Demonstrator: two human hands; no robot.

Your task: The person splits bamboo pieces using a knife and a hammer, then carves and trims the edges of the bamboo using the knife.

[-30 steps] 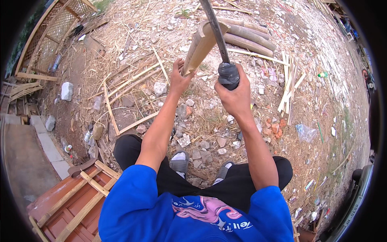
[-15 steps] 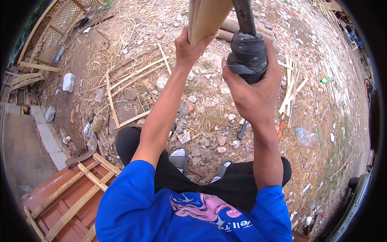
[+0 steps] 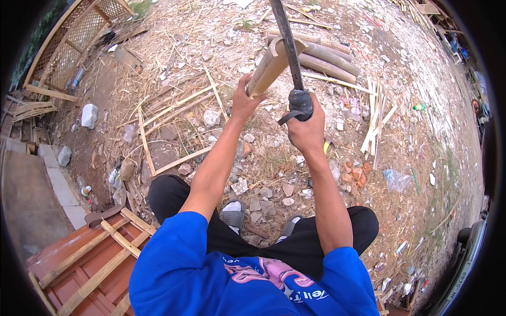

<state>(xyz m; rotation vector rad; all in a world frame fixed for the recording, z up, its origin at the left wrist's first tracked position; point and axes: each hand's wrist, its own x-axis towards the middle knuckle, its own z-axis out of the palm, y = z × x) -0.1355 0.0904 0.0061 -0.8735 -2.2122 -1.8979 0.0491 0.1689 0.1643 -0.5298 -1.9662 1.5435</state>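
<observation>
My left hand (image 3: 246,102) is wrapped round the lower end of a split bamboo piece (image 3: 270,69), which leans up and away to the right with its pale hollow side showing. In my right hand (image 3: 308,129) is a machete, gripped by its handle (image 3: 300,101) wrapped in black tape, one end of which hangs loose. Its dark, straight blade (image 3: 288,39) points up and away, crossing in front of the bamboo's far right edge. Whether blade and bamboo touch, I cannot tell.
Bamboo poles (image 3: 332,66) lie just beyond my hands. Split strips (image 3: 377,121) are piled to the right, with a plastic bag (image 3: 396,180) nearer. Rubble surrounds my feet. At lower left is a reddish panel (image 3: 79,231) under wooden slats; a vehicle (image 3: 464,263) stands at the right edge.
Both hands have come down from a raised position, away from the camera. The machete has also shifted left, and its blade now overlaps the bamboo in view.
</observation>
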